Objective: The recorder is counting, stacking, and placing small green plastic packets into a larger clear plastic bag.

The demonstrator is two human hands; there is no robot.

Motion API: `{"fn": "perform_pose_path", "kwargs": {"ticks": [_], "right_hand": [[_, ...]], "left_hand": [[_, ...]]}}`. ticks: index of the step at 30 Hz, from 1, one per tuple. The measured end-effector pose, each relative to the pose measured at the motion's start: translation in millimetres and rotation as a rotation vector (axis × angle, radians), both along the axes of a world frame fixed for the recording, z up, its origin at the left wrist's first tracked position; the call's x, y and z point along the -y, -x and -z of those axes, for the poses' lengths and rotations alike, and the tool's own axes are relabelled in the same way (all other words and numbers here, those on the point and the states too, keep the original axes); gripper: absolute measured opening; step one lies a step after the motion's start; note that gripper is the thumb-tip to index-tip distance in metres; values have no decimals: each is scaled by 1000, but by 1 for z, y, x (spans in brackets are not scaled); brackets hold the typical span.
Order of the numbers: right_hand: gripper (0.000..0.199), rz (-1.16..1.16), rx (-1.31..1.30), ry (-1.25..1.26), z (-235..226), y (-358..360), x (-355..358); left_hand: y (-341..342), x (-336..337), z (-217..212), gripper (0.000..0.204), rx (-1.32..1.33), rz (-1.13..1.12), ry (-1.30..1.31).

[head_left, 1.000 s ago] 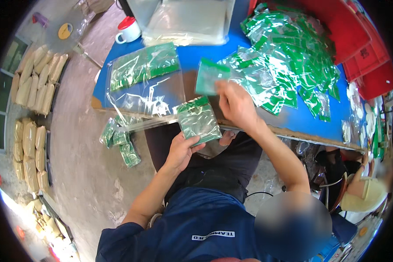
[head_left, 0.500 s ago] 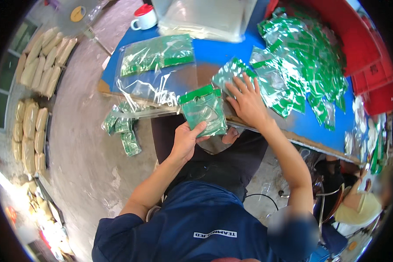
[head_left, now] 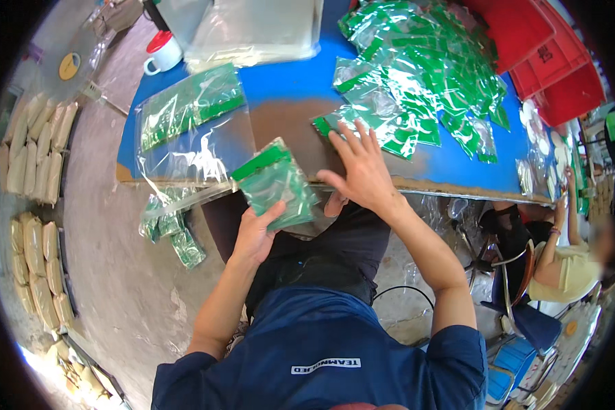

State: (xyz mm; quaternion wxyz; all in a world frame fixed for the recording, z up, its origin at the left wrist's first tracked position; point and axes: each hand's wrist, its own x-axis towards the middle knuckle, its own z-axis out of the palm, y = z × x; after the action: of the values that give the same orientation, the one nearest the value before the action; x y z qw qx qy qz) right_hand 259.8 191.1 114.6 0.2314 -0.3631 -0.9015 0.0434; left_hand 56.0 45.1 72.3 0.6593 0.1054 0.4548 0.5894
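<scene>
My left hand (head_left: 256, 236) grips a stack of flat clear packets (head_left: 280, 188) with green bands, thumb on top, just off the table's near edge. My right hand (head_left: 365, 171) has its fingers spread, palm down over the near part of the table. Its fingertips reach a green-banded packet (head_left: 324, 126) at the fringe of a large heap of similar packets (head_left: 417, 75). Whether the fingertips press on that packet I cannot tell. On the left lies a large clear bag (head_left: 198, 157) with green packets (head_left: 191, 109) inside, its mouth hanging over the edge.
Clear empty bags (head_left: 253, 31) are stacked at the back, beside a white mug (head_left: 165, 53) with a red top. Red crates (head_left: 540, 61) stand at the right. Green packets (head_left: 178, 236) show below the table's left edge. Another person (head_left: 560, 273) sits at the right.
The view has swung, so the table appears farther left. My right hand stays spread near the heap's near-left fringe. My left hand still holds the packets, now tilted the other way.
</scene>
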Motion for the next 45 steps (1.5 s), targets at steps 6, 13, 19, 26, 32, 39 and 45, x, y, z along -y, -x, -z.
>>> {"fn": "perform_pose_path", "kwargs": {"ticks": [6, 13, 19, 26, 32, 39, 45], "right_hand": [[89, -317, 184, 99, 1, 21, 17], [29, -386, -360, 46, 31, 39, -8], [28, 128, -1021, 593, -31, 49, -17], [57, 58, -977, 1172, -29, 69, 41], [64, 61, -1201, 1288, -7, 77, 59], [45, -90, -1033, 1113, -15, 56, 42], [56, 187, 37, -16, 16, 24, 16]], "left_hand": [[6, 22, 2, 44, 25, -18, -58], [10, 32, 1, 45, 92, -13, -119], [-13, 15, -17, 37, -103, -273, -170], [-45, -7, -1, 40, -366, -325, -301], [-37, -1, 3, 53, 45, -231, -513], [-25, -3, -8, 46, -181, -181, -150], [6, 16, 3, 54, 65, -89, -91]]}}
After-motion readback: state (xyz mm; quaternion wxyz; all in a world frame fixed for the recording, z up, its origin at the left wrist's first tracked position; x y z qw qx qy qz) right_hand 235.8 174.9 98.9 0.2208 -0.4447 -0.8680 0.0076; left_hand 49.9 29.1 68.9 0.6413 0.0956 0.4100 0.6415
